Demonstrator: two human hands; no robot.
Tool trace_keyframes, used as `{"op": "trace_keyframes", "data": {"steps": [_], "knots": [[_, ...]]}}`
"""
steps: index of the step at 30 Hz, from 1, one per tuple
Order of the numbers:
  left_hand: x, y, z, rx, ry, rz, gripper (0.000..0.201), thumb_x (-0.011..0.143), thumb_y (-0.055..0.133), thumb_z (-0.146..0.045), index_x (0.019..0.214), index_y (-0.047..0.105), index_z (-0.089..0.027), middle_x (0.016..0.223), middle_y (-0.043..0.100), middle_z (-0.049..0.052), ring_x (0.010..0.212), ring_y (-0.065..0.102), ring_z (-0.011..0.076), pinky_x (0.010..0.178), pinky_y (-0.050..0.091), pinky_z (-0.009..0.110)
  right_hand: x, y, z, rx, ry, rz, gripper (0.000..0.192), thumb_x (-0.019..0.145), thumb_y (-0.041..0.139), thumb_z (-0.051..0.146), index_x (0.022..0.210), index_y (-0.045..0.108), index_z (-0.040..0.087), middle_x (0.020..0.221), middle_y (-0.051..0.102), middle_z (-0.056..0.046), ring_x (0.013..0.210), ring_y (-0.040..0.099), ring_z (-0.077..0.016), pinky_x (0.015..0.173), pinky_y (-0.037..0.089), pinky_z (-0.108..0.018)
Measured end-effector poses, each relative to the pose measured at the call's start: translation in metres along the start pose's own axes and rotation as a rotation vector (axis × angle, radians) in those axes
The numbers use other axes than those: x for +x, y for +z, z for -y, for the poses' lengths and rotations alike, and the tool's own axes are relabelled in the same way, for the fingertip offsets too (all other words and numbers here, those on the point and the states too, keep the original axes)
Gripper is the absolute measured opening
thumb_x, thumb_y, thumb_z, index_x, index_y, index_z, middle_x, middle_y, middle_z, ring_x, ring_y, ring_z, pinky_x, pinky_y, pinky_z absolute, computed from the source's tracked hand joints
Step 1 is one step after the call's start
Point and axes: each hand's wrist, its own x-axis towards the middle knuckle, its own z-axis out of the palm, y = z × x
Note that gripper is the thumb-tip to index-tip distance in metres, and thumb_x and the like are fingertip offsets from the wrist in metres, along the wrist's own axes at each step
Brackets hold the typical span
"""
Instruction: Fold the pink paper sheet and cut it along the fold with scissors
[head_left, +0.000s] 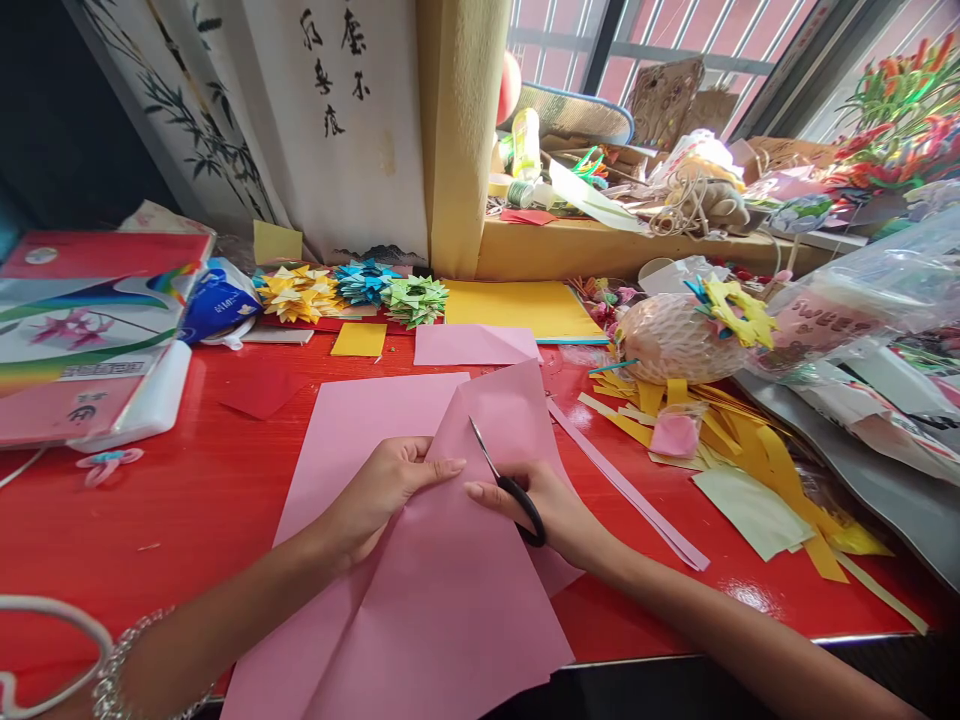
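Cutting pink paper [450, 590] | scissors [502, 480] handles hidden in right hand [551, 510]

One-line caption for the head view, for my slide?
Right hand cuts a pink sheet with scissors while left hand holds it on a red table.

We see a large pink paper sheet [450, 590], creased and lifted off the red table, lying over another flat pink sheet [352, 430]. Our black-handled scissors [504, 478] rest against its upper part, blades together and pointing up and away from us, tip near the sheet's middle fold.
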Motion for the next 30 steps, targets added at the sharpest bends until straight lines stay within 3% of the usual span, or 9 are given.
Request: {"op": "trace_keyframes", "data": {"steps": [10, 22, 30], "knots": [[-0.0004, 0.0017, 0.0016, 0.005, -0.030, -0.012, 0.022, 0.070, 0.068, -0.029, 0.083, 0.067, -0.012, 0.075, 0.070, 0.008, 0.065, 0.064, 0.0181, 0.056, 0.050, 0.025, 0.0006, 0.0004, -0.0021, 0.047, 0.042, -0.009, 0.050, 0.067, 0.057, 0.063, 0.060, 0.039, 0.017, 0.057, 0.028, 0.005, 0.052, 0.025, -0.0064, 0.045, 0.019, -0.021], [-0.0016, 0.0050, 0.0030, 0.036, -0.044, 0.008, 0.029, 0.070, 0.068, -0.030, 0.093, 0.067, -0.012, 0.080, 0.070, 0.010, 0.071, 0.066, 0.0206, 0.062, 0.051, 0.028, 0.0011, 0.0011, -0.0042, 0.084, 0.030, -0.015, 0.047, 0.070, 0.058, 0.058, 0.060, 0.037, 0.017, 0.058, 0.026, 0.005, 0.052, 0.023, -0.0064, 0.044, 0.020, -0.021], [0.0003, 0.0066, 0.0045, 0.031, -0.076, 0.014, 0.024, 0.070, 0.068, -0.031, 0.086, 0.068, -0.012, 0.079, 0.071, 0.009, 0.068, 0.065, 0.0193, 0.059, 0.051, 0.026, 0.0027, 0.0001, -0.0081, 0.112, 0.002, -0.006, 0.045, 0.071, 0.059, 0.054, 0.060, 0.035, 0.018, 0.058, 0.024, 0.005, 0.052, 0.023, -0.0064, 0.044, 0.019, -0.021]]}}
